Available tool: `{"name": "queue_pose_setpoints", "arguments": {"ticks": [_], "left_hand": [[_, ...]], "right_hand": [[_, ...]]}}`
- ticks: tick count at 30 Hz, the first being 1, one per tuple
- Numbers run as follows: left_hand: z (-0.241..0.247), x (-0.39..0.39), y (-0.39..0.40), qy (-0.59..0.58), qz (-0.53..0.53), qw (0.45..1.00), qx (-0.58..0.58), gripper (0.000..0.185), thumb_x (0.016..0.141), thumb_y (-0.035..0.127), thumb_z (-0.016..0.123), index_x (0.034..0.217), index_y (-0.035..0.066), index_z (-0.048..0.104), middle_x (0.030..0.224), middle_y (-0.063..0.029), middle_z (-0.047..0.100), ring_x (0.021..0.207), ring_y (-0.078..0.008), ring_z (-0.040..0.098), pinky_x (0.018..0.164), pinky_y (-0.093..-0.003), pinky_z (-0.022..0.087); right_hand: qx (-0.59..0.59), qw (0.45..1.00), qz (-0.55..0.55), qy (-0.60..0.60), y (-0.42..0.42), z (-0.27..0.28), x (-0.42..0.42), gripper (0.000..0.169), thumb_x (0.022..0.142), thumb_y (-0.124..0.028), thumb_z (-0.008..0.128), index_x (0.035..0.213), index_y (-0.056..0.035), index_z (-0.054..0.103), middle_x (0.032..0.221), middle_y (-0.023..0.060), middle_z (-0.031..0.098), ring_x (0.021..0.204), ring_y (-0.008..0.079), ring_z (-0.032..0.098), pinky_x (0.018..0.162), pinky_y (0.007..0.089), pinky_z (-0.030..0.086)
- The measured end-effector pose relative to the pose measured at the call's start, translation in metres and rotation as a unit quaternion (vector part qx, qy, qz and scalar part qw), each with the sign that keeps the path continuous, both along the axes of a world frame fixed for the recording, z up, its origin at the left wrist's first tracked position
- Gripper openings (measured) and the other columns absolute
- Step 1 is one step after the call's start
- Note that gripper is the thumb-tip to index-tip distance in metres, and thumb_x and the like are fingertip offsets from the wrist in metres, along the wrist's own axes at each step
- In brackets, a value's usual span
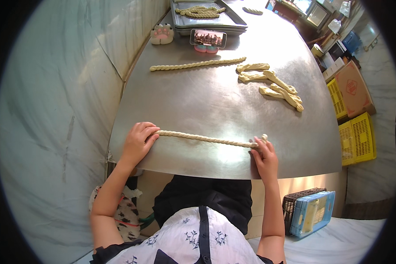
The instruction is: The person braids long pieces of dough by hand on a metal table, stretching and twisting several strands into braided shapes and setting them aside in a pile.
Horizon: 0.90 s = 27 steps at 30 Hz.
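A long twisted rope of dough (208, 138) lies across the near part of the metal table (191, 105). My left hand (140, 142) grips its left end between thumb and fingers. My right hand (265, 156) has its fingers around the rope's right part, and a short end sticks up past the fingertips. Farther back lies another twisted dough rope (198, 64). To its right are several untwisted dough strips (282, 94), some crossing each other.
Stacked metal trays (211, 29) hold twisted dough pieces (201, 11) at the back. In front of them a phone (208, 38) leans on a stand, beside a paw-shaped ornament (162, 34). A marble-patterned wall (66, 99) borders the left side. Yellow crates (358, 138) stand beyond the right edge.
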<state>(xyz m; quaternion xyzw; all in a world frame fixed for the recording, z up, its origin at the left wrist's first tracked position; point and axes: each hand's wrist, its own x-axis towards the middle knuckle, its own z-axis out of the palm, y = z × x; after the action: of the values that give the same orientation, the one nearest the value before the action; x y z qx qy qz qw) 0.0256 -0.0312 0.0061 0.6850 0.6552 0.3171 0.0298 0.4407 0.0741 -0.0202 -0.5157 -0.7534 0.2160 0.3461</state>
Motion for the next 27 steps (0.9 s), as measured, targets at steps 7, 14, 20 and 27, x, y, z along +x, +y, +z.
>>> {"name": "queue_pose_setpoints", "arguments": {"ticks": [7, 14, 20, 27], "left_hand": [[-0.008, -0.023, 0.004, 0.051, -0.008, 0.998, 0.046, 0.01, 0.088, 0.017, 0.071, 0.091, 0.009, 0.067, 0.091, -0.0056, 0.062, 0.091, -0.0276, 0.058, 0.08, -0.0409, 0.048], [-0.009, -0.101, -0.007, 0.147, 0.078, 0.985, 0.045, 0.009, 0.088, 0.015, 0.07, 0.086, 0.008, 0.064, 0.087, -0.0077, 0.06, 0.088, -0.0296, 0.057, 0.08, -0.0422, 0.046], [0.012, -0.088, 0.06, 0.06, 0.073, 0.987, 0.126, 0.009, 0.089, 0.016, 0.069, 0.089, 0.007, 0.066, 0.092, -0.008, 0.063, 0.091, -0.0299, 0.059, 0.082, -0.0415, 0.047], [-0.027, -0.021, 0.082, 0.164, 0.054, 0.972, 0.159, 0.027, 0.09, 0.015, 0.067, 0.116, 0.01, 0.064, 0.111, -0.0056, 0.064, 0.104, -0.0282, 0.06, 0.094, -0.0388, 0.047]], "right_hand": [[0.167, 0.965, 0.07, -0.19, 0.016, 0.005, 0.004, 0.024, 0.087, -0.014, 0.072, 0.11, -0.0192, 0.074, 0.094, 0.0057, 0.062, 0.078, 0.0266, 0.065, 0.067, 0.0401, 0.053], [0.139, 0.977, 0.014, -0.161, 0.014, -0.001, 0.053, 0.027, 0.088, -0.009, 0.071, 0.114, -0.0175, 0.075, 0.089, 0.0042, 0.063, 0.074, 0.0204, 0.065, 0.063, 0.0352, 0.052], [-0.17, 0.9, -0.035, 0.4, 0.049, 0.021, 0.076, 0.032, 0.1, -0.01, 0.061, 0.131, -0.0089, 0.066, 0.104, 0.002, 0.069, 0.084, 0.0106, 0.066, 0.073, 0.0255, 0.055], [0.177, 0.963, -0.092, -0.18, 0.005, 0.011, 0.034, 0.033, 0.097, -0.01, 0.059, 0.128, -0.0015, 0.063, 0.113, 0.0138, 0.071, 0.103, 0.0282, 0.067, 0.099, 0.0413, 0.05]]}}
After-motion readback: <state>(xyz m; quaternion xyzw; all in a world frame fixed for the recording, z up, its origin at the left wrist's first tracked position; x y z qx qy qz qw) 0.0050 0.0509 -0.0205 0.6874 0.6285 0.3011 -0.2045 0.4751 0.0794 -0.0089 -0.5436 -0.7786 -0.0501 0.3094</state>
